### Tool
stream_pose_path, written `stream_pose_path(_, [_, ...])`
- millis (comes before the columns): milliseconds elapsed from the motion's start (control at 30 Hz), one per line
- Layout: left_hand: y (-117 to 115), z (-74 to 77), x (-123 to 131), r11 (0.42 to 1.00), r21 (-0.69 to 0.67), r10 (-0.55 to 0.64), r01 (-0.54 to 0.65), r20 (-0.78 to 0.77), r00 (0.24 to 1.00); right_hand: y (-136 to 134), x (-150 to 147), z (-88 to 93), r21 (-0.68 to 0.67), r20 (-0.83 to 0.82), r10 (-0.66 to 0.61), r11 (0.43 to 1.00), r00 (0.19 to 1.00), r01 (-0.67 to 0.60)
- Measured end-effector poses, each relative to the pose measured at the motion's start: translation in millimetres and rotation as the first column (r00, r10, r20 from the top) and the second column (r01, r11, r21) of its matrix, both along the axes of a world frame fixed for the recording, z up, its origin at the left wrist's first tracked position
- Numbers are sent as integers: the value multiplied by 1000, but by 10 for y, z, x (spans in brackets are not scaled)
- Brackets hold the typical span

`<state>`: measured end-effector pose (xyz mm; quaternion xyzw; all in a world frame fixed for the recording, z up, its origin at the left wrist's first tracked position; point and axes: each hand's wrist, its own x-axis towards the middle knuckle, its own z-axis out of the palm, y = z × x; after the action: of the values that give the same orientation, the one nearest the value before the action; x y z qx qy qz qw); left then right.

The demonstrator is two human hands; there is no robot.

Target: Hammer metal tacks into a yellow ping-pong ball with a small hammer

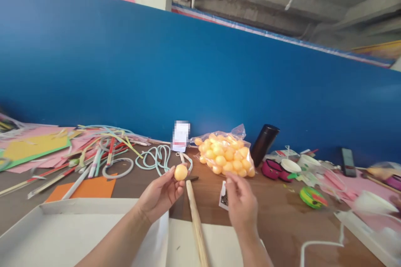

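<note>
Between the thumb and fingers of my left hand (161, 196) is an orange ping-pong ball (181, 172), held up above the table. My right hand (242, 204) is closed in a pinch; whatever lies at its fingertips is too small or hidden to make out. Partly behind that hand sits a small white box (223, 201) with dark little pieces inside. A wooden stick (196, 221) runs lengthwise between my two hands, over white board. Behind them rests a clear plastic bag of orange balls (225, 154).
At the left lie coloured paper (37, 148), straws and strips. A pale blue cord (155, 158) and a phone (181, 135) are near the blue partition (200, 71). Rightward stand a black bottle (265, 144), purple pouches (272, 169) and a green tape roll (312, 197). A white box lid (90, 206) lies front left.
</note>
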<state>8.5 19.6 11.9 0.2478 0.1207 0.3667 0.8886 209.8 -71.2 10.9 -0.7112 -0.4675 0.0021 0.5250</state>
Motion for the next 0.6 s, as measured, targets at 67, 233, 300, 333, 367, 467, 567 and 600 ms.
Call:
stream_pose_path(67, [-35, -79, 71, 1000, 3, -30, 30, -28, 999, -42, 255, 55, -30, 3, -162, 986, 987, 162])
stream_pose_path(233, [-95, -176, 53, 990, 63, -118, 124, -85, 989, -87, 516, 8, -315, 82, -174, 930, 981, 191])
stream_pose_path(300, [-103, -166, 32, 988, 77, -131, 137, -78, 988, -79, 467, -45, -432, 107, -122, 888, 987, 157])
stream_pose_path(333, [-104, -159, 28, 987, 77, -136, 142, -73, 988, -72, 431, -69, -476, 119, -104, 867, 987, 148])
stream_pose_path(367, [-103, -153, 28, 987, 73, -141, 146, -67, 988, -65, 393, -90, -513, 130, -85, 847, 988, 141])
stream_pose_path(467, [-99, -151, 42, 986, 53, -155, 158, -53, 986, -36, 315, -133, -595, 158, -32, 794, 987, 121])
stream_pose_path(567, [-103, -167, 51, 988, 45, -146, 148, -42, 988, 2, 300, -155, -642, 189, -14, 755, 982, 134])
stream_pose_path(600, [-106, -173, 51, 989, 43, -142, 143, -41, 989, 14, 302, -160, -650, 198, -15, 747, 980, 143])
